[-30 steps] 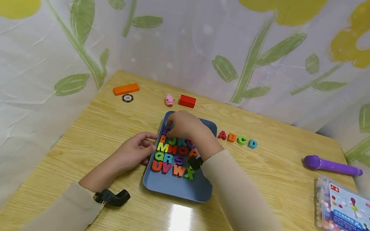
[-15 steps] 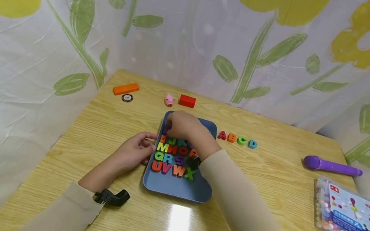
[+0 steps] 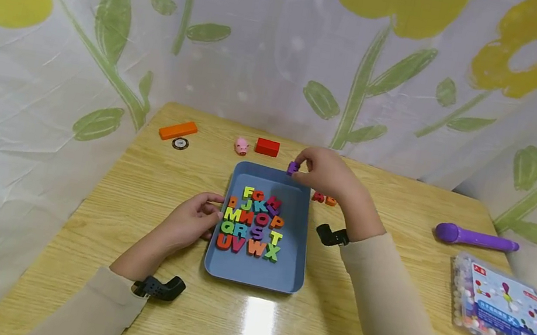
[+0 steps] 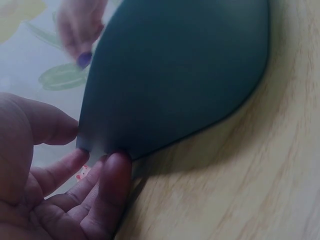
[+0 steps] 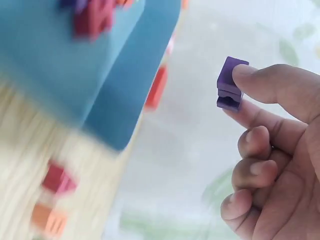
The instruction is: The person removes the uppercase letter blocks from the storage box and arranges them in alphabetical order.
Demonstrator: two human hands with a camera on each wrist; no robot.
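The right hand (image 3: 328,174) pinches a purple letter E (image 3: 292,168) between thumb and index finger, raised just past the tray's far right corner; the right wrist view shows the letter E (image 5: 232,82) edge-on, the other fingers curled. Below this hand lie a red letter A (image 3: 318,197) and an orange letter B (image 3: 330,201) on the table. The left hand (image 3: 193,215) rests at the left side of the blue tray (image 3: 253,272); its thumb and fingertips touch the tray's outer wall (image 4: 175,85). Rows of coloured letters, among them a yellow F (image 3: 248,192) and a green X (image 3: 272,253), lie in the tray.
Behind the tray stand a pink pig (image 3: 242,146) and a red block (image 3: 267,147). An orange bar (image 3: 178,130) and a round chip (image 3: 180,143) lie back left. To the right are a purple stick (image 3: 477,238) and a clear box of beads (image 3: 508,311). A flowered curtain (image 3: 275,62) hangs behind.
The right hand has lifted the purple E from the tray's far left corner and carried it right, beyond the far right corner. Letters C and D are now hidden. The left hand stays at the tray.
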